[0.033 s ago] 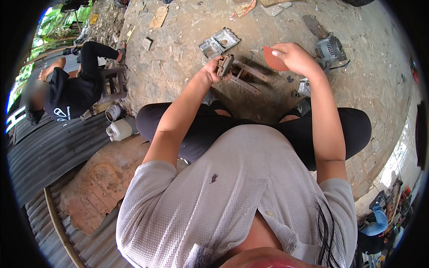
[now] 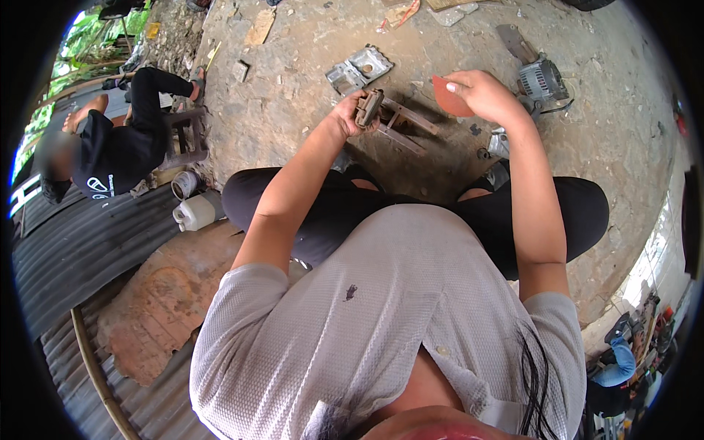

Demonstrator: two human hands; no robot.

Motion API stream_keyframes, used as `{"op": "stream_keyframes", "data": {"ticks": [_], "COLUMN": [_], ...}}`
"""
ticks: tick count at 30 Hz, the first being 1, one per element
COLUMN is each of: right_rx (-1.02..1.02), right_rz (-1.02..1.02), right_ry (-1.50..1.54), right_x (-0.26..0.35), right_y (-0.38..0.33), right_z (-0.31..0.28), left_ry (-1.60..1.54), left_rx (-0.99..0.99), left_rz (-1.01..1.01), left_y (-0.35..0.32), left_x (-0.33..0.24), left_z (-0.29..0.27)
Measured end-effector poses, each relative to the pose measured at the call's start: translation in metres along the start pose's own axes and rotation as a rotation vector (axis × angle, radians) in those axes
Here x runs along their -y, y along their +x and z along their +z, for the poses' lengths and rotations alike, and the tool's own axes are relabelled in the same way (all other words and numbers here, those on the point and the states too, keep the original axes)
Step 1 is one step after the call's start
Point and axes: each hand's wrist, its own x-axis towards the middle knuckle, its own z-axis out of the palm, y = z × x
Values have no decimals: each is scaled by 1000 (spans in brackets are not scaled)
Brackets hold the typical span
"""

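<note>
My left hand (image 2: 349,115) is closed round a small, grimy brown-grey metal part (image 2: 369,108), raised above the ground in front of my left knee. A thin reddish-brown sheet, which looks like sandpaper (image 2: 449,100), is pinched in my right hand (image 2: 482,95) with the thumb on top. The two hands are apart, and the sheet does not touch the metal part. Below and between them stands a low frame of rusty metal bars (image 2: 405,126). Just beyond my left hand lies a silvery cast-metal housing (image 2: 364,70) on the concrete.
A finned grey motor-like unit (image 2: 543,81) lies beyond my right wrist, with a smaller silvery part (image 2: 499,144) nearer my right knee. At the left, another person (image 2: 121,147) sits by corrugated metal sheets (image 2: 81,242). A white jerrycan (image 2: 195,213) stands near my left knee.
</note>
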Motion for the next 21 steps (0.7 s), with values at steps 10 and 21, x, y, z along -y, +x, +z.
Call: {"op": "stream_keyframes", "data": {"ticks": [10,21], "right_rx": [41,-42], "right_rz": [185,162], "right_ry": [-131,-196], "right_x": [-82,-77], "right_y": [47,90], "right_z": [58,203], "left_ry": [794,2146], "left_rx": [-411,-369], "left_rz": [190,203], "left_y": [-66,-120], "left_x": [40,31], "left_z": [92,129]}}
